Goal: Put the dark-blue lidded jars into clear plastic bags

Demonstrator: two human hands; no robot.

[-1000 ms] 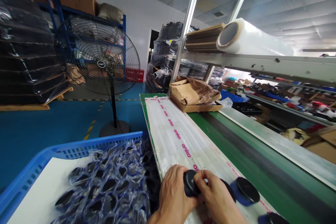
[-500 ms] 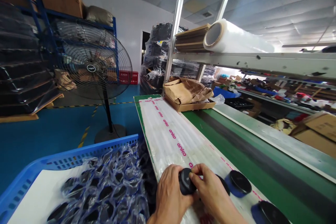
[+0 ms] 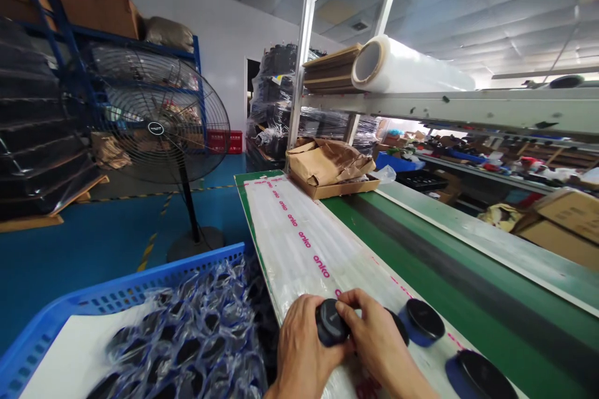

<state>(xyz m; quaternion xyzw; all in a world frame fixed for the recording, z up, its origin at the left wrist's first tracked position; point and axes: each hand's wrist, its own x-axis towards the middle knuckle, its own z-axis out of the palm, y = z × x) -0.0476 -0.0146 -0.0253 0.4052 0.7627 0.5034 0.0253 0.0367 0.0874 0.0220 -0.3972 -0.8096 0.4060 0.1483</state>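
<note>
Between my two hands is a round black cap-like piece [image 3: 332, 323], held over the white sheet marked "anko" [image 3: 299, 224]. My left hand [image 3: 302, 343] wraps round its left side and underside. The thumb and fingertips of my right hand [image 3: 374, 336] pinch its right edge. Beside my right hand stand similar round pieces with black tops and bluish sides: one black-topped piece [image 3: 422, 322] and a nearer piece [image 3: 480, 375]. Another dark piece [image 3: 397, 325] is partly hidden behind my right hand.
Left of the table, a blue basket [image 3: 116, 283] holds many plastic-wrapped dark pieces and a white sheet [image 3: 70, 349]. A green conveyor belt [image 3: 435, 255] runs along the right. A cardboard tray with brown paper [image 3: 332, 168] lies at the far end; a fan [image 3: 156, 128] stands on the floor.
My hands keep hold of the black piece, with slight finger movement; a faint marking on its top appears turned. The view has shifted slightly.
</note>
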